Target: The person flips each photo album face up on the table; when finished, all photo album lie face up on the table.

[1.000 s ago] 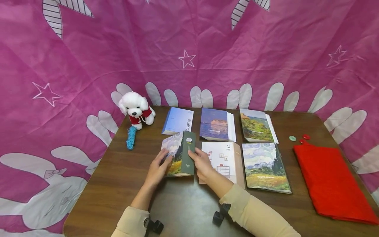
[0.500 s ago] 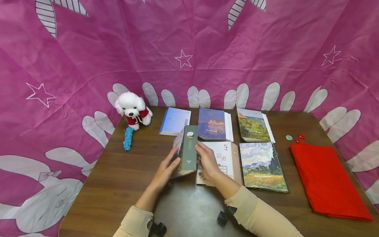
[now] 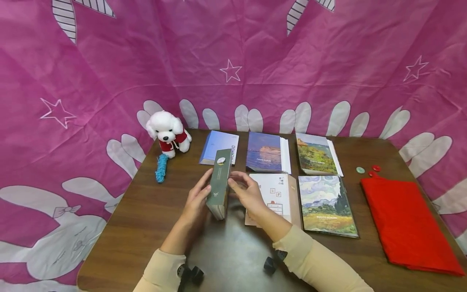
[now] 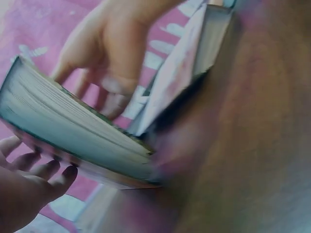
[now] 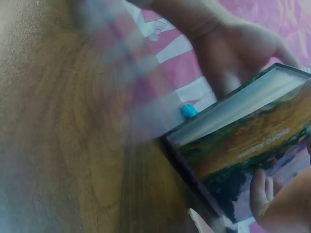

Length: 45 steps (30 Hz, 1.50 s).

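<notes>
A thick photo album with a dark green spine stands on edge over the table, its spine turned up toward me. My left hand grips it from the left, the thumb by the spine. From the other side my right hand holds it. The page edges show in the left wrist view, with a hand on either side. In the right wrist view the painted cover is seen, with right-hand fingers against it. Whether its lower edge touches the table cannot be told.
Other albums lie in two rows: blue, sea-cliff, garden, white and landscape. A plush dog and blue yarn are at left. Red cloth and small discs lie right.
Both hands have turned the album from lying tilted, front cover showing, to standing on edge with its spine up. The right hand has shifted from the spine to the right-hand cover.
</notes>
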Each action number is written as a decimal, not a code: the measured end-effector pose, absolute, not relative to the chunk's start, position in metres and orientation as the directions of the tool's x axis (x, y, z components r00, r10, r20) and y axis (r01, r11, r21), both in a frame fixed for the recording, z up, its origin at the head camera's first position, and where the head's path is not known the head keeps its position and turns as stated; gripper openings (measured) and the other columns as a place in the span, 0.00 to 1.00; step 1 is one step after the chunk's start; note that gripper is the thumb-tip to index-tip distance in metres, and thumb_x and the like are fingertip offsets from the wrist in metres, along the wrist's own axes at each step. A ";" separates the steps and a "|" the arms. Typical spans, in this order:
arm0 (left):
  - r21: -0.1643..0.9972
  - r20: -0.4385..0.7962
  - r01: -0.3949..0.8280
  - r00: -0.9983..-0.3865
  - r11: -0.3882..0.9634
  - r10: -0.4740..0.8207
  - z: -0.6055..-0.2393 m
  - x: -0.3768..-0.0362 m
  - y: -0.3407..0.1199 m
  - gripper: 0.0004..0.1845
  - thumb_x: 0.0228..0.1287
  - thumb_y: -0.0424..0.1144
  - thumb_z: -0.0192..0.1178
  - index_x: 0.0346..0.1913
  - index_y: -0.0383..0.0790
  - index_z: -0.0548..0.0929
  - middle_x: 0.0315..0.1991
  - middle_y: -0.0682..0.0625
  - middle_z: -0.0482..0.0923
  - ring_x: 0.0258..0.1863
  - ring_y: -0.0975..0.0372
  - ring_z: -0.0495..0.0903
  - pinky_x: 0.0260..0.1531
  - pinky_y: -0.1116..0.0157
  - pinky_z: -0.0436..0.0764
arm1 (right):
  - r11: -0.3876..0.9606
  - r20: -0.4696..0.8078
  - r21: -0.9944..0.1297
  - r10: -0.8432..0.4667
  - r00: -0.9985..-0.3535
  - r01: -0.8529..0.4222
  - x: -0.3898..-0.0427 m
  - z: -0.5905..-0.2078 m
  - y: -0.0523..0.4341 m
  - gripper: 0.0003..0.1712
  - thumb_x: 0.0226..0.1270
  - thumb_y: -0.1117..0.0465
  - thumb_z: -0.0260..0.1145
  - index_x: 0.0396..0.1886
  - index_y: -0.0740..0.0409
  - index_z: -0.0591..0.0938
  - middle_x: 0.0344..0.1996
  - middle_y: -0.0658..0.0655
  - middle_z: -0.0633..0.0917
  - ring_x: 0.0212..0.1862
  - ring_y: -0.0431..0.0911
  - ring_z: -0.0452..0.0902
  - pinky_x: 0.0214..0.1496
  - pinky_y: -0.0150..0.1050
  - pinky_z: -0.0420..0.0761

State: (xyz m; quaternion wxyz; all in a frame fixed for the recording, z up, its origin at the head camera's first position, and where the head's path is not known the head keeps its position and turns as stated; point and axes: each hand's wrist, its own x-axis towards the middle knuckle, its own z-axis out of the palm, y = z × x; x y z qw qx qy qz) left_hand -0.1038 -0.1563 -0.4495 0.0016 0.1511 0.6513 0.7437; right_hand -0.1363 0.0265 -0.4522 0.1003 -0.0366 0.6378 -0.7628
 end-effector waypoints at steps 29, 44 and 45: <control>0.996 -0.071 -0.073 -0.996 0.044 -0.052 -0.482 -0.111 -0.214 0.31 0.81 0.43 0.48 0.79 0.34 0.56 0.80 0.42 0.51 0.80 0.52 0.44 0.77 0.51 0.44 | -0.017 -0.254 -0.961 -0.332 -0.909 0.275 -0.145 -0.472 0.021 0.39 0.74 0.53 0.64 0.77 0.66 0.61 0.75 0.69 0.63 0.74 0.62 0.62 0.74 0.53 0.66; 0.967 -0.148 -0.180 -0.973 0.182 -0.174 -0.470 -0.115 -0.230 0.31 0.79 0.49 0.51 0.77 0.36 0.64 0.76 0.42 0.61 0.76 0.51 0.57 0.75 0.49 0.56 | -0.100 -0.178 -0.971 -0.307 -0.935 0.217 -0.148 -0.462 0.054 0.38 0.78 0.56 0.58 0.77 0.71 0.56 0.73 0.71 0.64 0.74 0.63 0.60 0.77 0.52 0.60; 0.971 -0.135 -0.168 -0.973 0.171 -0.188 -0.469 -0.114 -0.229 0.31 0.79 0.48 0.52 0.76 0.36 0.64 0.76 0.42 0.63 0.76 0.52 0.58 0.75 0.50 0.57 | -0.098 -0.176 -0.972 -0.299 -0.938 0.214 -0.149 -0.460 0.058 0.38 0.78 0.55 0.58 0.77 0.70 0.56 0.74 0.71 0.64 0.75 0.63 0.60 0.77 0.52 0.60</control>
